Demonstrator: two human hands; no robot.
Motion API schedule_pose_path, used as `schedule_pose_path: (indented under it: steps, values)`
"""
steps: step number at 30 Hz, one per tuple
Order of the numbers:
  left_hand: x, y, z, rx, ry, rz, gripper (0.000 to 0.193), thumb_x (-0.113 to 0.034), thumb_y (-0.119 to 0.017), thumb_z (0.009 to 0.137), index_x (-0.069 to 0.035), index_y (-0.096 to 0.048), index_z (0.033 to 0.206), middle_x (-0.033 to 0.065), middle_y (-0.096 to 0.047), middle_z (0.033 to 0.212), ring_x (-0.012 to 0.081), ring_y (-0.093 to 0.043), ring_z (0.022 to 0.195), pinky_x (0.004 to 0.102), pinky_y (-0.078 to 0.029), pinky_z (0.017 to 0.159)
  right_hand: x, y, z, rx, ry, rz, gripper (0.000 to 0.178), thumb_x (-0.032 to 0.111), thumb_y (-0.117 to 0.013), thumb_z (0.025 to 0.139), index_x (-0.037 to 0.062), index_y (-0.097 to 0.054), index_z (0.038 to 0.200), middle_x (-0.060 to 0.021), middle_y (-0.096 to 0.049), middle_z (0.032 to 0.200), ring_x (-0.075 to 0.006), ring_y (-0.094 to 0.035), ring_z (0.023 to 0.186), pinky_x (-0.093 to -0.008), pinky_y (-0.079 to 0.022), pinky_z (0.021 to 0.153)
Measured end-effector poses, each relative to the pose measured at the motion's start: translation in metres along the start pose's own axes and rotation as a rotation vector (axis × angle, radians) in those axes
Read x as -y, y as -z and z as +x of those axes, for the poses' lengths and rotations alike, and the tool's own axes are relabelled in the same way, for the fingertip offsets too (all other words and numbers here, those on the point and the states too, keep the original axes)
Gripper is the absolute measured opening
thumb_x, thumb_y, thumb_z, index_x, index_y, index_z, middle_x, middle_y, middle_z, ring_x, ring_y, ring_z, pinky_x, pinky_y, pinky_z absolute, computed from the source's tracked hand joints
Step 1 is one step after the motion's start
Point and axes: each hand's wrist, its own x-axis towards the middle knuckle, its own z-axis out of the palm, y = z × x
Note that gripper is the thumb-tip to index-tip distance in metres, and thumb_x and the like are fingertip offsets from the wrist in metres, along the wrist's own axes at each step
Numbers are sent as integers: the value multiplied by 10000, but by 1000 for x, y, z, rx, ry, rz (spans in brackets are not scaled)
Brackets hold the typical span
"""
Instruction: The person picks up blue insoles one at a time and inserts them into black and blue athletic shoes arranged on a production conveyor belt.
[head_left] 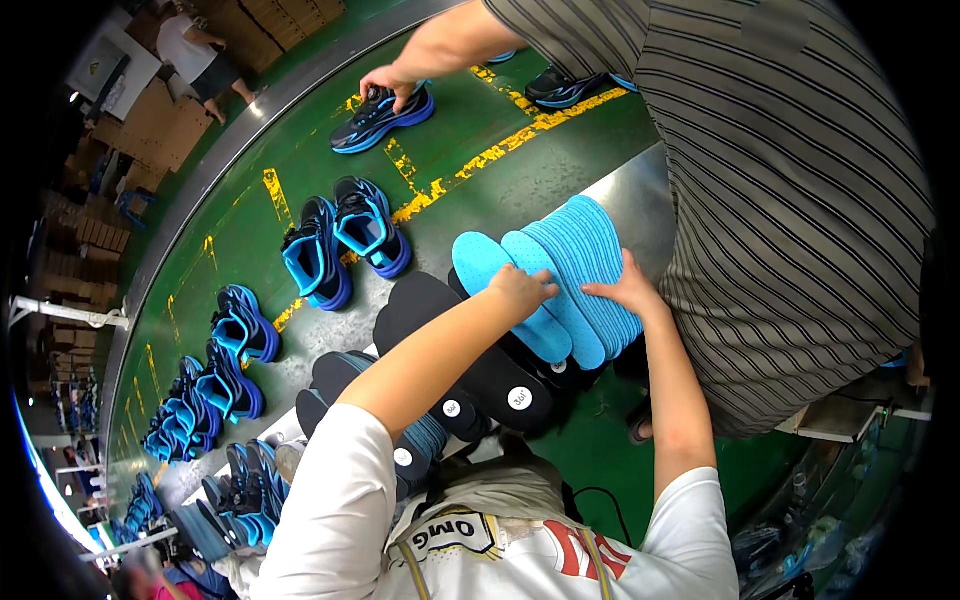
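Note:
A fanned stack of light-blue insoles (pixel 583 250) lies along the near edge of the metal work surface. My left hand (pixel 525 292) bends over the stack's left end, fingers closed on a blue insole (pixel 548 333) there; the fingertips are partly hidden. Another blue insole (pixel 477 258) lies at the far left of the fan. Against the stack's right side rests my right hand (pixel 632 288), thumb and forefinger spread apart. Black insoles (pixel 505 385) with round white labels lie beneath and to the left of the blue ones, partly covered by my left forearm.
Black-and-blue sneakers (pixel 318 255) stand on the green conveyor belt (pixel 480 190) with yellow markings. A co-worker in a striped shirt (pixel 780 200) stands close on the right, a hand (pixel 395 88) on a sneaker (pixel 385 120). More insoles and shoes lie at lower left. Another person (pixel 195 55) is far off.

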Motion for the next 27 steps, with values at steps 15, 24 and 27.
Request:
schedule_pose_path:
  steps: [15,24,27]
  values:
    - [-12,51,-4,149,-175,102,358,-62,-492,757,-135,-461,1106,13,-513,1028,213,-546,837,356,-344,791,-12,27,42,136,-77,-118,1124,453,-821,376,-69,-297,1224,-245,-408,1210,-332,-420,1122,-389,-360,933]
    - [-28,-9,-3,-61,-350,198,388,-317,-554,745,-167,-511,1100,41,-500,994,190,-502,927,349,-401,743,3,34,48,202,-84,-75,1123,411,-833,402,-77,-262,1236,-241,-431,1177,-310,-433,1109,-363,-353,934]
    - [-35,10,1,332,-66,-158,699,-494,-608,698,-108,-409,1246,139,-512,1089,262,-487,1030,384,-372,870,0,43,46,204,-48,-53,882,382,-786,532,-57,-377,1179,-190,-503,1103,-260,-476,1058,-346,-385,890]
